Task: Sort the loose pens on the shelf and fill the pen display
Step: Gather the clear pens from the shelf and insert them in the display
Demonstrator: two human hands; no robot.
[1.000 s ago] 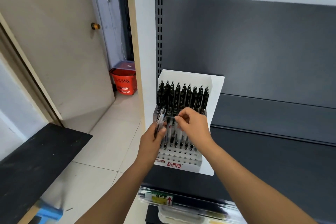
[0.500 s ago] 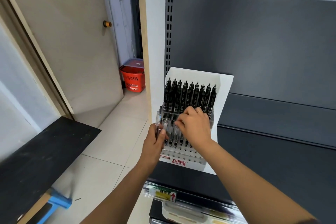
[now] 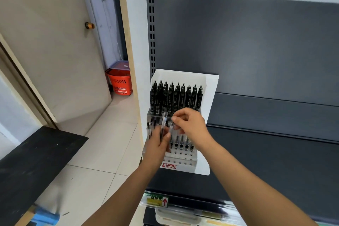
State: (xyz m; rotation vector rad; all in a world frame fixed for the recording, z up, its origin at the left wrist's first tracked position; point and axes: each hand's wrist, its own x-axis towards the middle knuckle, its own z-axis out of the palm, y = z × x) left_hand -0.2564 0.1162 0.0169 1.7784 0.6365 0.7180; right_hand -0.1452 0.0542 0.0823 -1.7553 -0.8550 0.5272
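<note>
Pen display (image 3: 183, 161), clear plastic with a white back card and a red TOME mark, stands at lower centre of the frame on the left end of the dark grey shelf (image 3: 275, 161)

From the left edge: a black board (image 3: 33, 161) lies at lower left, with a beige door (image 3: 45, 51) and its brass knob (image 3: 89, 25) above it. Next, a red basket (image 3: 120, 83) sits on the tiled floor through the doorway. A grey slotted upright (image 3: 151, 24) rises behind the display

Black pens (image 3: 176, 97) fill the display's back row, upright and close together. In front of the middle rows, the left hand (image 3: 156, 145) has its fingers curled round a few clear pens (image 3: 163, 124), held upright. Just right of it, the right hand (image 3: 192, 124) pinches what looks like a single pen (image 3: 171, 127) between thumb and fingertips; blur hides where its lower end sits. Other pens stand in the holes beneath the hands

At bottom centre, a price label (image 3: 157, 201) with a red arrow is on the shelf's front edge
</note>
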